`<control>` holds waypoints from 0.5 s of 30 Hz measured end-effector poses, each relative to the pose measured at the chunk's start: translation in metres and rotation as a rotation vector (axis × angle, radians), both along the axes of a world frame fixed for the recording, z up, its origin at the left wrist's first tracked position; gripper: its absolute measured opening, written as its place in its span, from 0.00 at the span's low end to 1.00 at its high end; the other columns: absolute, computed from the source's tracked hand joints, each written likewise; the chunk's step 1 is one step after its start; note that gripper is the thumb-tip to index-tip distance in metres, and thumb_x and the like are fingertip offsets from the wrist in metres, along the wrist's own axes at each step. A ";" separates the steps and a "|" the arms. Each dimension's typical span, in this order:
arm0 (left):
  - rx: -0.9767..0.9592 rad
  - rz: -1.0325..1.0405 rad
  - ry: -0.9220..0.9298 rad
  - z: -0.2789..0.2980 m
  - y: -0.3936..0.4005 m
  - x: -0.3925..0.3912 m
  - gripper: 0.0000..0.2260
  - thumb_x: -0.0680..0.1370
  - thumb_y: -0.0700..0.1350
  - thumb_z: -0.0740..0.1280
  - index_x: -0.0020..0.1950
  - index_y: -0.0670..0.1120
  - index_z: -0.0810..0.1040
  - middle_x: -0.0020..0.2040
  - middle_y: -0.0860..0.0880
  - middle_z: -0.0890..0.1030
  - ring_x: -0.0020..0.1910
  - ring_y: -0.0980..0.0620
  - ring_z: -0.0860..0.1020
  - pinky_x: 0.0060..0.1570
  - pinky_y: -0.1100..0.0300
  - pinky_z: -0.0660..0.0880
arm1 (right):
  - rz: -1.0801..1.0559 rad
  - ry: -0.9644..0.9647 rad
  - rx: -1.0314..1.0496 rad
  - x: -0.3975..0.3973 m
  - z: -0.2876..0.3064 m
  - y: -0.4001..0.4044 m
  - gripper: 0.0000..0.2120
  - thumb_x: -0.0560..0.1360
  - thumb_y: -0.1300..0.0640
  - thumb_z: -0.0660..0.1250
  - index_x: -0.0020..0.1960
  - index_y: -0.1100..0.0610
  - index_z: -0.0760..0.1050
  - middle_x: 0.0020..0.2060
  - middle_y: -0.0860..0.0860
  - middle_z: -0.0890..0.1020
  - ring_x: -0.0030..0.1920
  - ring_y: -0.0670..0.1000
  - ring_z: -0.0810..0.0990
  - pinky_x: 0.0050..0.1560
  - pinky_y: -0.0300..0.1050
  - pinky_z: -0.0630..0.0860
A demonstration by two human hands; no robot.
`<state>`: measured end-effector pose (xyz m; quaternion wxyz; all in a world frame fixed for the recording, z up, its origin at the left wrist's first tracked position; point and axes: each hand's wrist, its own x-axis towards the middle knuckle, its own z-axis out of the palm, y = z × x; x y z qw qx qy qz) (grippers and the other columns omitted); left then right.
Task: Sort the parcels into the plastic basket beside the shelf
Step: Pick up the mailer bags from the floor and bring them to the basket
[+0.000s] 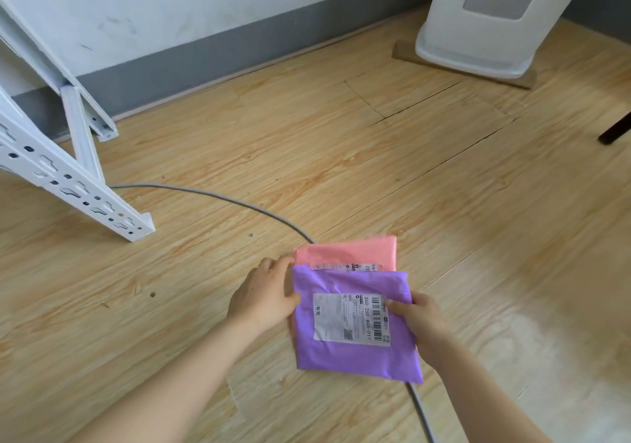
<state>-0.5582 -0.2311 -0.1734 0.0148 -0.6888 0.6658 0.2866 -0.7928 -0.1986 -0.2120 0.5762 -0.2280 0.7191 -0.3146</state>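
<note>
A purple parcel (355,350) with a white shipping label lies on top of a pink parcel (351,251), and both are held above the wooden floor. My left hand (264,297) grips the left edge of the two parcels, thumb on the purple one. On the right edge, my right hand (415,324) pinches the purple parcel with its thumb on the label. No plastic basket shows in this view.
The white metal shelf frame (65,169) stands at the left against the wall. A grey cable (218,198) runs across the floor and under the parcels. A white floor-standing appliance (485,22) sits at the back right, and a dark furniture leg (614,132) shows at the right edge.
</note>
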 end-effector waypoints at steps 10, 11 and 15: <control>-0.051 -0.003 0.294 0.183 0.007 -0.029 0.53 0.63 0.53 0.76 0.75 0.57 0.42 0.75 0.52 0.50 0.73 0.48 0.54 0.67 0.48 0.59 | 0.210 0.155 -0.199 0.006 0.204 0.006 0.12 0.74 0.69 0.63 0.36 0.55 0.75 0.31 0.49 0.79 0.33 0.45 0.75 0.32 0.34 0.73; -0.053 0.038 0.300 0.207 0.008 -0.028 0.55 0.62 0.53 0.77 0.75 0.57 0.40 0.75 0.52 0.50 0.73 0.47 0.53 0.67 0.47 0.59 | 0.227 0.149 -0.207 0.005 0.231 0.007 0.13 0.73 0.70 0.63 0.36 0.55 0.75 0.31 0.49 0.79 0.33 0.45 0.76 0.32 0.32 0.73; -0.114 0.010 0.282 0.309 0.012 -0.019 0.59 0.59 0.54 0.79 0.75 0.57 0.38 0.76 0.49 0.50 0.75 0.48 0.49 0.71 0.49 0.54 | 0.307 0.164 -0.261 0.003 0.344 0.007 0.02 0.73 0.69 0.64 0.43 0.69 0.74 0.36 0.56 0.78 0.37 0.50 0.75 0.38 0.42 0.73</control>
